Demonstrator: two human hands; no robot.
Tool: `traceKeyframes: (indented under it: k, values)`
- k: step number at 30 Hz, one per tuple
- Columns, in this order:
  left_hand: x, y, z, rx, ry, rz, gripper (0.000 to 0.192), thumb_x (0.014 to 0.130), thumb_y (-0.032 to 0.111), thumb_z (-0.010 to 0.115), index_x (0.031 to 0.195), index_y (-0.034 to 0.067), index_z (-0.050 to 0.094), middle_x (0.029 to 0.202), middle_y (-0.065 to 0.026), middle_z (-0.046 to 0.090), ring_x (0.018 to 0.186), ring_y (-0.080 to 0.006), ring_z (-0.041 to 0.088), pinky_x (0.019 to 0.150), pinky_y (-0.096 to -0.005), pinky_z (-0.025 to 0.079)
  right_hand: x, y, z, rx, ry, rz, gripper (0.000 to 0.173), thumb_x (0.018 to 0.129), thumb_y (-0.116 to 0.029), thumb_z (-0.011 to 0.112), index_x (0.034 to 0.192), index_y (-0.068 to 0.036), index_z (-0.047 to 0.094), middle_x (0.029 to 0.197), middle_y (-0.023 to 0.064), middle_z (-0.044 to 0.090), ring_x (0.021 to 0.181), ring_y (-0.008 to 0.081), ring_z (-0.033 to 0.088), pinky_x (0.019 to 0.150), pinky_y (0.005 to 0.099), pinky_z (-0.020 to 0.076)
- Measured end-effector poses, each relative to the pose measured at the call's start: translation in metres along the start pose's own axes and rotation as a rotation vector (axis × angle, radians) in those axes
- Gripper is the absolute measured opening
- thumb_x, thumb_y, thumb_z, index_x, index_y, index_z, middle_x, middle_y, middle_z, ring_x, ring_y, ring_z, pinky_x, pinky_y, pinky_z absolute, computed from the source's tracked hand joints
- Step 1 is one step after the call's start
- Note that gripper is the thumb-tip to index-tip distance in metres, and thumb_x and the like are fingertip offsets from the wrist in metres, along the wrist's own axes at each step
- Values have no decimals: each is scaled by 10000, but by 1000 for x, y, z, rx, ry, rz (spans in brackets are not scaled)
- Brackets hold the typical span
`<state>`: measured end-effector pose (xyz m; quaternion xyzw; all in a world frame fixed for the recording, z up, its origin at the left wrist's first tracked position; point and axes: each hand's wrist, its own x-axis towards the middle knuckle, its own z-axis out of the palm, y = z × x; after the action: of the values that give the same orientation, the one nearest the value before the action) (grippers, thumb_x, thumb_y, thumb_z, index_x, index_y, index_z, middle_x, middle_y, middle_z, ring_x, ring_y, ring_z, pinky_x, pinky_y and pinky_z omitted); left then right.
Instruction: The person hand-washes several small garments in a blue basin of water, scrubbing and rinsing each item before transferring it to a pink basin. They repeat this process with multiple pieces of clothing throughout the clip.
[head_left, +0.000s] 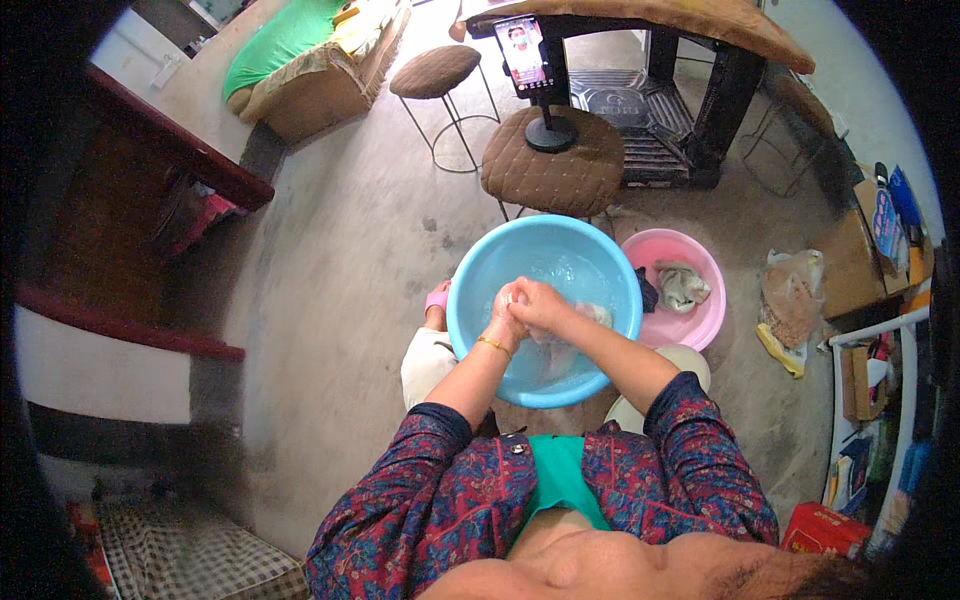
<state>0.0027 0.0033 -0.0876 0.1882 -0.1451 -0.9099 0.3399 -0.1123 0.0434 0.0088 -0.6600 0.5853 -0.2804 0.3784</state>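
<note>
Over a blue plastic basin (465, 360) of water, my two hands are pressed together. My left hand (506, 304), with a gold bracelet at its wrist, and my right hand (541, 304) clasp each other; whether wet cloth is squeezed between them cannot be told. Pale cloth (559, 352) lies in the water below my right forearm. Touching the basin's right side is a pink plastic basin (716, 315), which holds a light grey cloth (681, 286) and a dark cloth (646, 289).
A quilted brown stool (517, 176) beyond the basin bears a phone (523, 56) on a stand. Another stool (435, 71) stands behind it. To the right are a plastic bag (791, 296), a cardboard box (851, 259) and a white shelf rack (885, 322).
</note>
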Motion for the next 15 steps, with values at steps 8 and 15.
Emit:
traceKeyframes:
  k: [8,15]
  values:
    - [3,-17,25,-35,559,210,250,904,292,407,862,108,570,870,-100,628,758,-267,608,678,-418,512,-7,-15,-14,-306,158,-19,287,873,-306,455,877,-36,551,847,231,629,792,417,608,721,523,475]
    - [-3,-3,26,368,421,147,262,918,291,392,867,104,568,841,-73,625,784,-254,603,694,-412,505,-14,-20,-12,-208,166,-20,272,891,-285,434,889,-35,544,861,239,623,808,414,601,721,509,475]
